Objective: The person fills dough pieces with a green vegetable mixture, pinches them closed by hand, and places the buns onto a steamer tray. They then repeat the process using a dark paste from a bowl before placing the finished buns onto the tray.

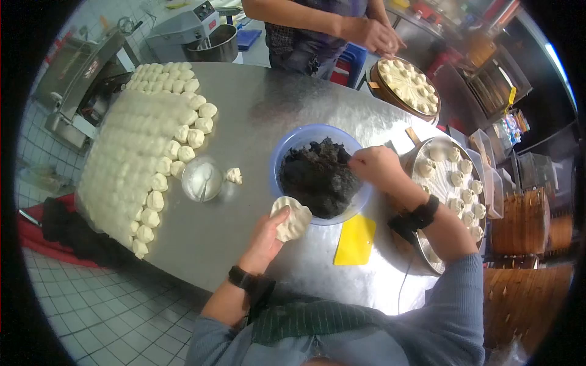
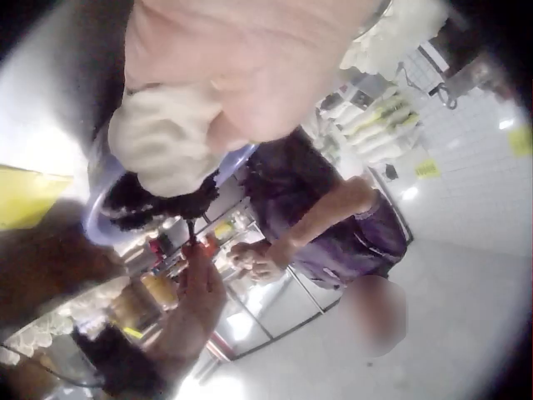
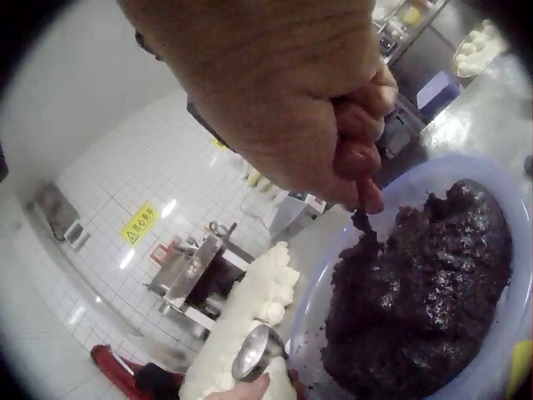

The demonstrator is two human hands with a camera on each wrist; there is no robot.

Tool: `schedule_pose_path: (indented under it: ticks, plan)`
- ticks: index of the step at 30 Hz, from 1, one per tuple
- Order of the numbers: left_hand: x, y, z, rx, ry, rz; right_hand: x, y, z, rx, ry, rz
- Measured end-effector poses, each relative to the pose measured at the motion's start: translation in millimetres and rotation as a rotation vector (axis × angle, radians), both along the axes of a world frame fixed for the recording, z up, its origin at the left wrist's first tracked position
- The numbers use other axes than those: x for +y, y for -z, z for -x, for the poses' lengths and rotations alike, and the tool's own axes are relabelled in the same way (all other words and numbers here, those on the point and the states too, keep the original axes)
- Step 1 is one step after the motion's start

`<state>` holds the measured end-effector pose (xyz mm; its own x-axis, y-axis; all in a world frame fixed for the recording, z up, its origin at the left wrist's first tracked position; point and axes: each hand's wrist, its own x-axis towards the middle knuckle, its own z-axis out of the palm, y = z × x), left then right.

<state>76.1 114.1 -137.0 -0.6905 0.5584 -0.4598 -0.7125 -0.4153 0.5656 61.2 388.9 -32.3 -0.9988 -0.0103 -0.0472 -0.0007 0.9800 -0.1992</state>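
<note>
My left hand [image 1: 261,243] holds a round, pleated piece of pale dough wrapper [image 1: 295,221], thumb over its edge, close to the near-left rim of a blue bowl [image 1: 275,174]. A mass of dark, moist filling [image 1: 320,180] fills much of that bowl. At the bowl's right side, my right hand [image 1: 384,169] has its fingers curled round a thin dark stick-like tool [image 2: 191,228]. In the right wrist view the tool's lower end meets the filling, and the fist hides its upper part.
Left are rows of dough pieces [image 1: 160,183], many under a clear sheet. A small metal bowl [image 1: 201,179] and a dough lump [image 1: 234,175] lie nearby. A yellow scraper [image 1: 354,240] touches the blue bowl's front. Steamers [image 1: 452,201] of buns stand right; another person [image 1: 317,36] works opposite.
</note>
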Motion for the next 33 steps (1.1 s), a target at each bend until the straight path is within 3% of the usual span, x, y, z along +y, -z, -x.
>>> schedule_pose_path:
  ticks: [6, 8, 11, 15, 19, 21, 23, 25, 29, 31, 33]
  plan:
    - [10, -26, 23, 0.039, -0.069, -0.105, 14, 1, -21, -0.019, 0.152, 0.297]
    - [15, -32, 33, 0.076, -0.093, -0.120, 13, -2, -27, 0.100, 0.260, 0.485]
    - [22, -44, 40, 0.074, -0.114, -0.163, 6, -20, -39, 0.133, 0.216, 0.534]
    - [35, -50, 34, 0.274, -0.058, -0.123, -22, -41, -52, 0.116, 0.153, 0.575]
    - [47, -63, 24, 0.541, -0.013, 0.029, -42, -46, -57, 0.166, 0.067, 0.453]
    - [51, -57, 24, 0.773, -0.062, 0.235, -45, -47, -60, 0.209, 0.030, 0.383]
    - [51, -60, 21, 0.738, -0.078, 0.193, -45, -48, -61, 0.192, 0.024, 0.337]
    - [48, -62, 19, 0.851, -0.059, 0.316, -44, -50, -62, 0.171, 0.032, 0.337]
    - [46, -47, 22, 0.877, -0.118, 0.413, -42, -53, -66, 0.193, 0.024, 0.301]
    - [44, -52, 23, 0.601, -0.086, 0.128, -40, -53, -66, 0.190, 0.022, 0.294]
    - [42, -67, 20, 0.480, -0.039, 0.046, -40, -52, -68, 0.186, 0.024, 0.289]
